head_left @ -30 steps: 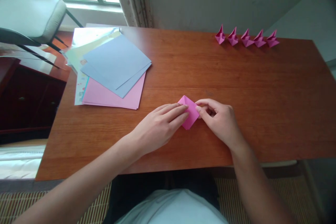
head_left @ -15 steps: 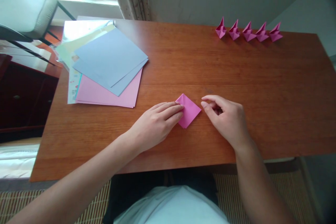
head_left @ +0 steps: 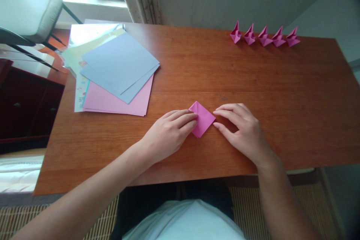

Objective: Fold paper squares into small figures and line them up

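Observation:
A small square of folded pink paper (head_left: 204,120) lies on the wooden table in front of me, turned like a diamond, with a crease near its top corner. My left hand (head_left: 171,131) holds its left side against the table, fingers close together over that corner; the thumb is hidden. At the paper's right corner is my right hand (head_left: 242,129), open, with thumb and fingers apart and nothing between them. Its fingertips are very near the corner; I cannot tell if they touch.
Several folded pink paper figures (head_left: 264,37) stand in a row along the far edge of the table (head_left: 180,67). At the left lie blue-grey sheets (head_left: 120,63) over pink sheets (head_left: 118,101) and clear packets. A chair (head_left: 30,11) stands beyond the left end.
My right hand has opened, its thumb dropping away from the fingers, and has come slightly nearer the paper's right corner. The left hand and the paper stay almost in place.

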Tool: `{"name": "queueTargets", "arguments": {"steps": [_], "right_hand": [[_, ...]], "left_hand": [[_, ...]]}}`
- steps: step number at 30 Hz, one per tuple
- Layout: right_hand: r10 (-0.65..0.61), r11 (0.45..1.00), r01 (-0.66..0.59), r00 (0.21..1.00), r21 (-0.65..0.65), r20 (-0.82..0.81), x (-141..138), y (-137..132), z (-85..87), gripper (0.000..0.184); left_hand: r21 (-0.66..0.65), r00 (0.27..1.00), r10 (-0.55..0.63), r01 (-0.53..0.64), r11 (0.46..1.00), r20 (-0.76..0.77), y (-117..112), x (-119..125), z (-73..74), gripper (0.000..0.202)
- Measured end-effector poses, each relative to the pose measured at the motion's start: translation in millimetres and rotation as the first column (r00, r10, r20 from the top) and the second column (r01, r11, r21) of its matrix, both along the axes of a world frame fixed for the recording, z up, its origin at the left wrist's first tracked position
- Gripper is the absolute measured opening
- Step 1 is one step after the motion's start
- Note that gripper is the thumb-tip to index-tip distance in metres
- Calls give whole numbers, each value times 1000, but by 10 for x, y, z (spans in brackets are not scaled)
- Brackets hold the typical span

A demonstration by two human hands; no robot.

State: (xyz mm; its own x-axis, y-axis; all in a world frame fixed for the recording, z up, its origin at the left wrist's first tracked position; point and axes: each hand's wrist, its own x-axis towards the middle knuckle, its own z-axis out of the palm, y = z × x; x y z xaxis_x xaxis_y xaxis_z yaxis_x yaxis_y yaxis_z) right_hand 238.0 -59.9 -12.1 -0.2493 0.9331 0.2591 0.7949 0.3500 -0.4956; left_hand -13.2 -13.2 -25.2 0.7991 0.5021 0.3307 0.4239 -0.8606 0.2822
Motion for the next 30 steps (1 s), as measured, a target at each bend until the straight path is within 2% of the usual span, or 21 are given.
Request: {"name": "queueTargets", "arguments": {"steps": [9, 19, 30], "right_hand": [[73, 997, -73, 997, -17, 3, 14, -32, -71, 33], [180, 983, -181, 982, 18, 53, -15, 15, -48, 30], [203, 978, -205, 978, 31, 44, -38, 28, -88, 22]], "left_hand": [[-15, 1000, 15, -15, 1000, -20, -14, 19, 15, 24], [-28, 999, 38, -38, 999, 12, -14, 27, 9, 24], [-25, 1000, 28, -29, 999, -9, -8, 19, 7, 24]]}}
